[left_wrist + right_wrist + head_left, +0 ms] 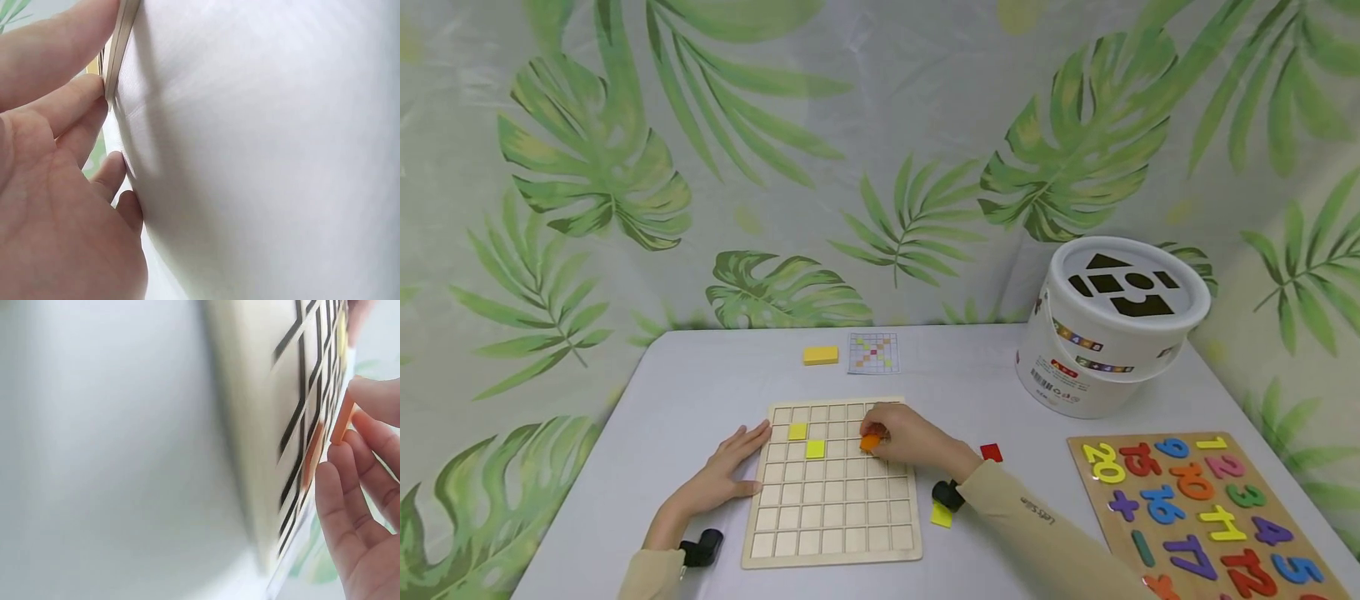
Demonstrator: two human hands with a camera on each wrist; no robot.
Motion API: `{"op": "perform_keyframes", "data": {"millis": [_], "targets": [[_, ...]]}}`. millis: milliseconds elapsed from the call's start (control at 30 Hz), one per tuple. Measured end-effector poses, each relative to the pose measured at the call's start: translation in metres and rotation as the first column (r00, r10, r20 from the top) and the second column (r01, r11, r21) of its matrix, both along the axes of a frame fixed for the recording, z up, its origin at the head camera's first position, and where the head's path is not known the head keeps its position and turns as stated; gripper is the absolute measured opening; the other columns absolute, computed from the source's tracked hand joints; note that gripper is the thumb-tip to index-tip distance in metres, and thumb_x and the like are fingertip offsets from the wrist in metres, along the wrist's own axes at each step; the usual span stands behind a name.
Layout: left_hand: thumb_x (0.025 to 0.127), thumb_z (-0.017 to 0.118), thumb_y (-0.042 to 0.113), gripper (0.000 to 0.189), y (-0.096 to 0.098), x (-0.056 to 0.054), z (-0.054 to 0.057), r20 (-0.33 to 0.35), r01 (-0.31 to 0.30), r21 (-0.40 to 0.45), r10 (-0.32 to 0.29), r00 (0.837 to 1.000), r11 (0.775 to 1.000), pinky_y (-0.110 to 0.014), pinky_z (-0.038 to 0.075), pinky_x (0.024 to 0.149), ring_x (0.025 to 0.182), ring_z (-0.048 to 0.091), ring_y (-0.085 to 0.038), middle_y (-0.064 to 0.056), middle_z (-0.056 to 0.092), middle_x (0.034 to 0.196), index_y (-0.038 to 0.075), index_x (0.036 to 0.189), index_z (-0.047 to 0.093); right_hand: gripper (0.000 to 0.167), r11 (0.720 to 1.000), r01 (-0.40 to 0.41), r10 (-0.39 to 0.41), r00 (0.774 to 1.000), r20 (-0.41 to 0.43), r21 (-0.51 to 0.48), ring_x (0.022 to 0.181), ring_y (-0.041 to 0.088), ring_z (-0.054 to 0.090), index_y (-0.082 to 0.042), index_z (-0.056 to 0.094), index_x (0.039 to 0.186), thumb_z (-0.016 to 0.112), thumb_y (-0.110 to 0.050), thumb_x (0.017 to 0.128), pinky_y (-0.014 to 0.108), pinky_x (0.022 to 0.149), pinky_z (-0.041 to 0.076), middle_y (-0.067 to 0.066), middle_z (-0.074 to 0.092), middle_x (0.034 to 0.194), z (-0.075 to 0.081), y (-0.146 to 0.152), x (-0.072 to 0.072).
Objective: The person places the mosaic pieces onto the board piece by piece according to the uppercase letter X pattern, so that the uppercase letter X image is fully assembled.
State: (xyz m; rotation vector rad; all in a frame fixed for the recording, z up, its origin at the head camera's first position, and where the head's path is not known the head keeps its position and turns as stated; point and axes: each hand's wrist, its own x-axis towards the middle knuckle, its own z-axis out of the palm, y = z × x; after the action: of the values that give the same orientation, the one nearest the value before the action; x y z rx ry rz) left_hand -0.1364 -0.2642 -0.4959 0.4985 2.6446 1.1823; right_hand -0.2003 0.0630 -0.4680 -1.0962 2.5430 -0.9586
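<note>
A square wooden grid board lies on the table, with two yellow square tiles in its upper left cells. Between thumb and fingers, my right hand pinches an orange tile over the board's upper right part. The right wrist view shows this orange tile tilted just off the grid. Behind it an orange patch shows on the board; tile or reflection, I cannot tell. My left hand touches the board's left edge with fingers extended. Some upper right cells are hidden by the right hand.
A yellow block and a printed pattern card lie beyond the board. Right of it are a red tile and a partly covered yellow tile. A white bucket stands behind a number puzzle board.
</note>
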Motion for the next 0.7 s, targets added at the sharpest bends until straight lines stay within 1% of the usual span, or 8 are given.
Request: {"op": "perform_keyframes", "data": {"millis": [167, 233, 367, 433, 600, 700], "targets": [[0.081, 0.071, 0.018, 0.078, 0.0, 0.0, 0.0, 0.0, -0.005, 0.006, 0.005, 1.0, 1.0, -0.071, 0.001, 0.102, 0.14, 0.003, -0.048, -0.017, 0.021, 0.155, -0.002, 0.146, 0.033, 0.016, 0.998, -0.034, 0.037, 0.998, -0.05, 0.059, 0.077, 0.011, 0.05, -0.008, 0.068, 0.094, 0.069, 0.001, 0.081, 0.02, 0.071, 0.044, -0.002, 0.059, 0.088, 0.002, -0.022, 0.0], [0.081, 0.071, 0.019, 0.079, 0.0, 0.0, -0.001, 0.002, -0.009, 0.005, 0.009, 1.0, 1.0, -0.071, 0.001, 0.102, 0.14, 0.003, -0.047, -0.017, 0.022, 0.155, -0.002, 0.146, 0.033, 0.017, 0.996, -0.039, 0.045, 0.996, -0.075, 0.077, 0.076, 0.011, 0.05, -0.008, 0.068, 0.092, 0.068, 0.003, 0.08, 0.021, 0.071, 0.044, -0.002, 0.06, 0.087, 0.003, -0.026, 0.001], [0.08, 0.072, 0.02, 0.079, -0.001, 0.001, -0.002, 0.002, -0.012, 0.009, 0.012, 1.0, 1.0, -0.071, 0.001, 0.101, 0.14, 0.003, -0.048, -0.017, 0.022, 0.155, -0.002, 0.146, 0.033, 0.02, 0.994, -0.052, 0.061, 0.994, -0.089, 0.094, 0.078, 0.01, 0.05, -0.01, 0.068, 0.091, 0.067, 0.006, 0.079, 0.02, 0.074, 0.044, -0.004, 0.06, 0.088, 0.002, -0.03, 0.004], [0.08, 0.071, 0.02, 0.079, -0.001, 0.0, -0.002, -0.003, -0.01, 0.011, 0.01, 1.0, 1.0, -0.072, 0.001, 0.101, 0.14, 0.003, -0.048, -0.018, 0.022, 0.155, -0.002, 0.146, 0.034, 0.022, 0.994, -0.048, 0.057, 0.995, -0.085, 0.096, 0.079, 0.01, 0.05, -0.01, 0.068, 0.091, 0.066, 0.007, 0.078, 0.021, 0.075, 0.044, -0.004, 0.06, 0.089, 0.002, -0.03, 0.005], [0.081, 0.071, 0.021, 0.079, -0.001, -0.001, -0.003, -0.009, -0.003, 0.009, 0.004, 1.0, 1.0, -0.071, 0.001, 0.101, 0.14, 0.003, -0.048, -0.017, 0.022, 0.155, -0.001, 0.146, 0.033, 0.022, 0.995, -0.007, 0.018, 0.993, -0.114, 0.097, 0.077, 0.009, 0.05, -0.01, 0.068, 0.089, 0.066, 0.008, 0.077, 0.022, 0.074, 0.044, -0.003, 0.06, 0.087, 0.0, -0.027, 0.005], [0.081, 0.071, 0.021, 0.079, -0.001, -0.001, -0.003, -0.006, -0.006, 0.008, 0.006, 1.0, 1.0, -0.071, 0.001, 0.101, 0.14, 0.003, -0.048, -0.017, 0.022, 0.155, -0.002, 0.146, 0.033, 0.021, 0.996, -0.012, 0.023, 0.993, -0.114, 0.092, 0.077, 0.01, 0.05, -0.009, 0.068, 0.09, 0.067, 0.008, 0.078, 0.023, 0.074, 0.045, -0.002, 0.059, 0.087, -0.001, -0.027, 0.003]]}}
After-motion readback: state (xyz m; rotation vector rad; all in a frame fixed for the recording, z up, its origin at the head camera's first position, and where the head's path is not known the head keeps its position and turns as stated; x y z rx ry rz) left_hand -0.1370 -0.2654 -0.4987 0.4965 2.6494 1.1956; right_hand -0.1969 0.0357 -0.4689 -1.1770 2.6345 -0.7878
